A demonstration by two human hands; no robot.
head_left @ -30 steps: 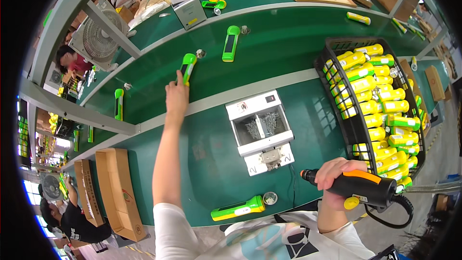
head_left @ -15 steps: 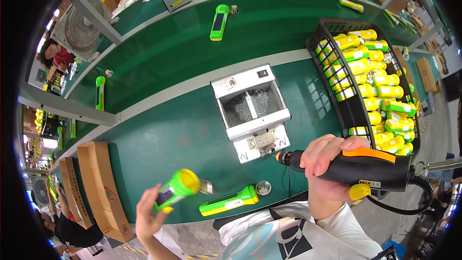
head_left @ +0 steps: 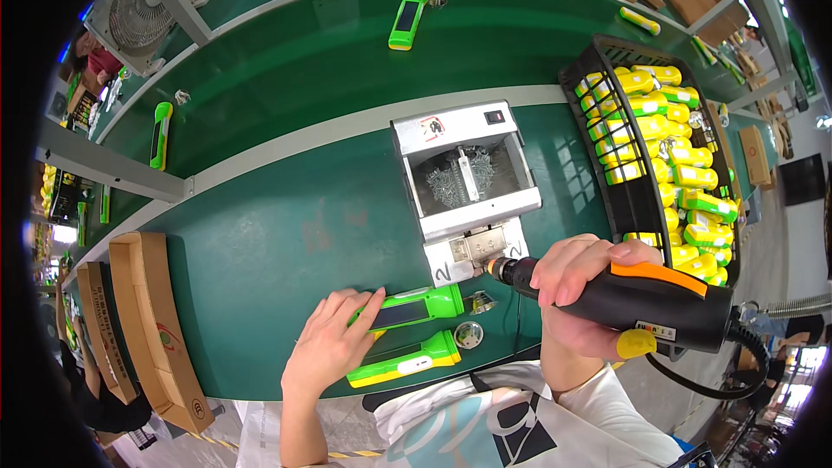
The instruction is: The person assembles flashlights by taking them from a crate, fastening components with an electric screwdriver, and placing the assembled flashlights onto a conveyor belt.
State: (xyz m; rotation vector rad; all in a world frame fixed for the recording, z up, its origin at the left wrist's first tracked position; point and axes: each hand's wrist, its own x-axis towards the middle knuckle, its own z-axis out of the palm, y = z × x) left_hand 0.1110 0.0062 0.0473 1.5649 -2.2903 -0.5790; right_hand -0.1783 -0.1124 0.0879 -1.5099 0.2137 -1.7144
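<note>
My right hand [head_left: 589, 286] grips a black electric screwdriver [head_left: 667, 303] with an orange strip; a yellow cover sits on one fingertip. The screwdriver's tip is at the front outlet of a white screw feeder [head_left: 466, 191], whose tray holds many small screws. My left hand [head_left: 334, 338] is closed over the rear end of a green flashlight [head_left: 407, 308] with a dark panel, lying on the table. A loose silvery reflector [head_left: 481, 302] lies at its open front end. Nearer me lies a second green and yellow flashlight [head_left: 403, 361], a round lamp piece [head_left: 469, 334] beside its front.
A black crate [head_left: 620, 199] full of yellow and green flashlights stands at the right. Open cardboard boxes [head_left: 156, 321] lie at the left edge. Beyond a metal rail, a green belt [head_left: 295, 61] carries more flashlights. A coiled cable [head_left: 754, 355] hangs from the screwdriver.
My left hand has brought its flashlight from the air at the left down onto the table, beside the other flashlight. The screwdriver's tip now meets the feeder's outlet.
</note>
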